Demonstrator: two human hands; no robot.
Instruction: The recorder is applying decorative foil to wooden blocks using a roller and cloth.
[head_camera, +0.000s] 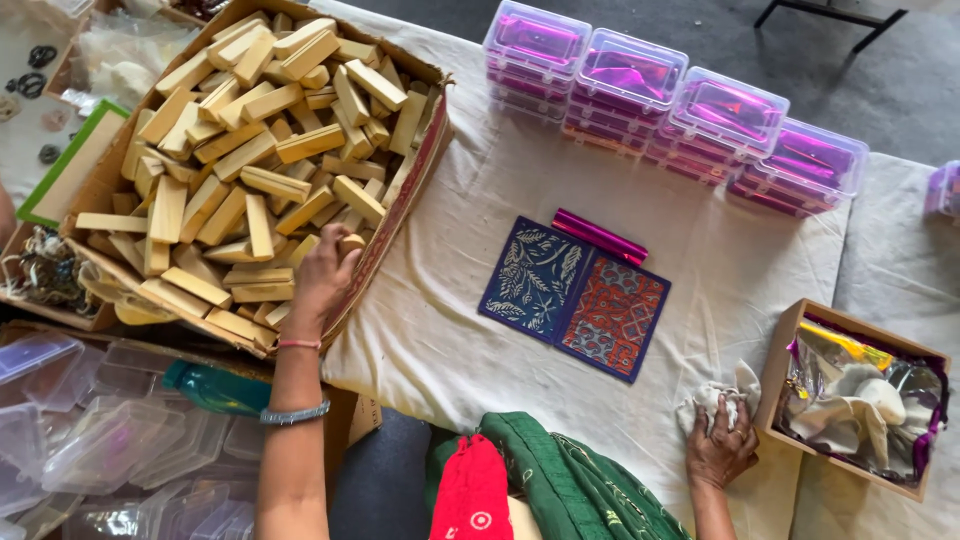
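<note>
My left hand (325, 270) reaches into a large cardboard box (425, 140) heaped with pale wooden blocks (260, 150), its fingers closed around one block near the box's front right corner. My right hand (722, 445) rests on a crumpled white cloth (715, 395) on the cream table cover, just left of a small cardboard box (790, 350). Between the hands lie a blue patterned card (533, 280) and a red patterned card (615, 315) side by side, with a shiny magenta stick (600, 237) at their far edge.
Several clear plastic cases with magenta contents (680, 105) line the far side of the table. The small box at right holds cloths and foil wrappers. Empty clear containers (110, 440) and a green bottle (215, 388) lie at lower left. Green and red fabric (540, 480) lies on my lap.
</note>
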